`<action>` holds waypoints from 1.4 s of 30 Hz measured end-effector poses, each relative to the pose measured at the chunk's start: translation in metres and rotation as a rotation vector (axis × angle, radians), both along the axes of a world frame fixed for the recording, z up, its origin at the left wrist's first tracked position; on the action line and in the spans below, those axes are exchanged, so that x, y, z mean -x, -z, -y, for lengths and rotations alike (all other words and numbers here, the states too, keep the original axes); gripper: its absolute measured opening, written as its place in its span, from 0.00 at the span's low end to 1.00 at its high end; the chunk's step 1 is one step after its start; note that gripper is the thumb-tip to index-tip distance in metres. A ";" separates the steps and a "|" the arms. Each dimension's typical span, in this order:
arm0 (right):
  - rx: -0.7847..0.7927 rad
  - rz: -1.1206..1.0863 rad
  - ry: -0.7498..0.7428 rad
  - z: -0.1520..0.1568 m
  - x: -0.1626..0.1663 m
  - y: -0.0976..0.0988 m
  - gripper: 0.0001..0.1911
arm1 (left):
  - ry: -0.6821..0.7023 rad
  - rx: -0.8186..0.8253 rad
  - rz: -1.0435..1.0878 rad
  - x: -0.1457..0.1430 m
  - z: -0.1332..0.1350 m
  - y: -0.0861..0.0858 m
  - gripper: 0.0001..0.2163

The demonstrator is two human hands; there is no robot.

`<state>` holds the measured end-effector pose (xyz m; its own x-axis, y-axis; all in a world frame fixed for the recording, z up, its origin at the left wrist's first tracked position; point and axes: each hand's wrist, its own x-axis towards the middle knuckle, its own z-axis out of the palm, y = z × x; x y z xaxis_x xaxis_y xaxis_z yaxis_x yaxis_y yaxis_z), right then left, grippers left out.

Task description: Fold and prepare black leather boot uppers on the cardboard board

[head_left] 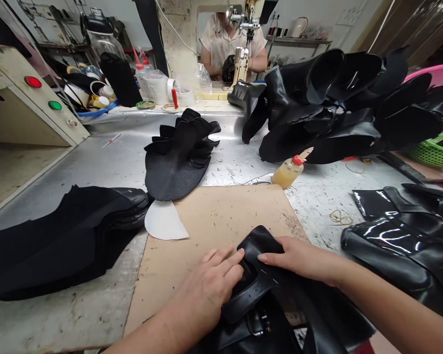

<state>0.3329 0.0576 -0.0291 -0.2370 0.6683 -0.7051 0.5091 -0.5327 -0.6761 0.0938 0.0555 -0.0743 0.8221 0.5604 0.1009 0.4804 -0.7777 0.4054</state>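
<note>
A black leather shoe upper (260, 246) with a strap lies at the front of the brown cardboard sheet (214, 216). My right hand (299, 258) grips its right edge, thumb on top and fingers underneath. On the left edge, my left hand (217, 275) is closed around the leather, its fingertips pressing on top and its thumb hidden. Below the hands, a buckle (257, 328) shows on more black leather. Left of the sheet is a pile of black upper pieces (70, 231). A white paper-like piece (164, 221) and a fanned stack of black pieces (179, 162) lie beyond my hands.
A glue bottle (288, 171) with a red collar stands right of the cardboard. Black boot uppers (317, 113) crowd the back right; glossy pieces (398, 250) lie at right. A sewing machine (239, 64) is at the back, with a person (210, 44) beyond. A control-button box (33, 98) borders the left.
</note>
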 end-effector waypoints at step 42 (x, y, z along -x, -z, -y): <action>-0.209 0.168 -0.042 0.044 -0.033 0.001 0.14 | 0.154 -0.256 -0.287 -0.022 0.009 -0.017 0.21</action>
